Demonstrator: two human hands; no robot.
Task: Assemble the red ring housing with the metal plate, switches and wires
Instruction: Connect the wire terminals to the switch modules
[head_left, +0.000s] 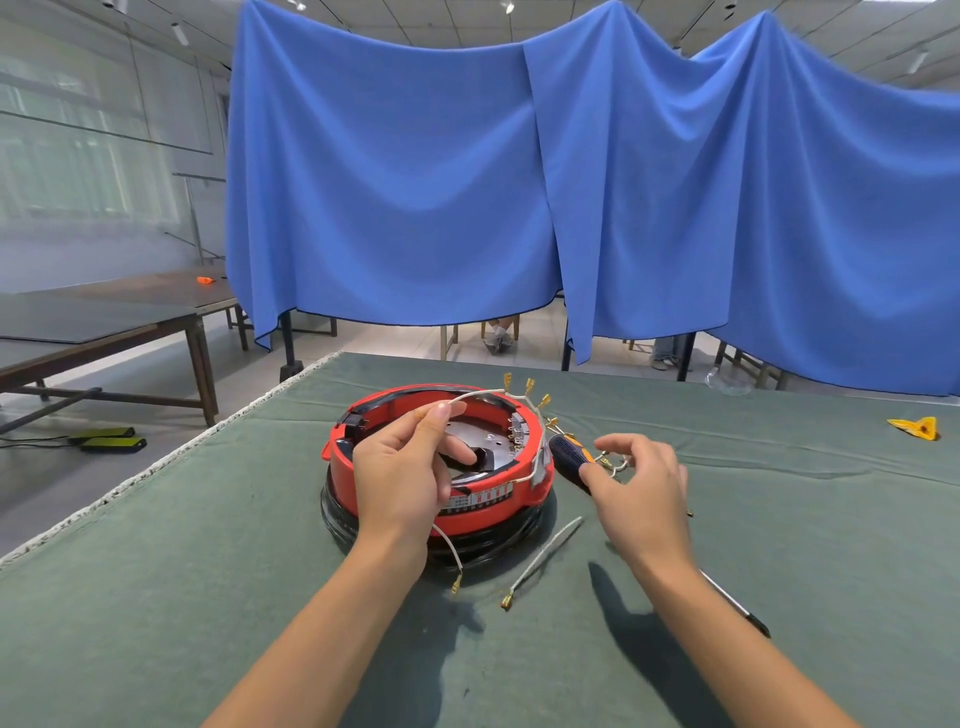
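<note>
Looking down at the green table cover (208, 597), I see the red ring housing (441, 467) sitting on a black base near the middle, the metal plate (480, 441) lying inside it. My left hand (402, 473) hovers over the housing's near rim, thumb and forefinger pinching a white wire (470, 396) that arcs over the ring to a cluster of brass terminals (530, 392) at the far right edge. My right hand (641, 486) is just right of the housing, fingers curled around more wire ends, and it covers part of a dark-handled screwdriver (569, 457) lying against the ring. A loose wire (543, 558) lies between my forearms. A yellow scrap (917, 427) rests far right; blue cloth (519, 182) hangs behind.
</note>
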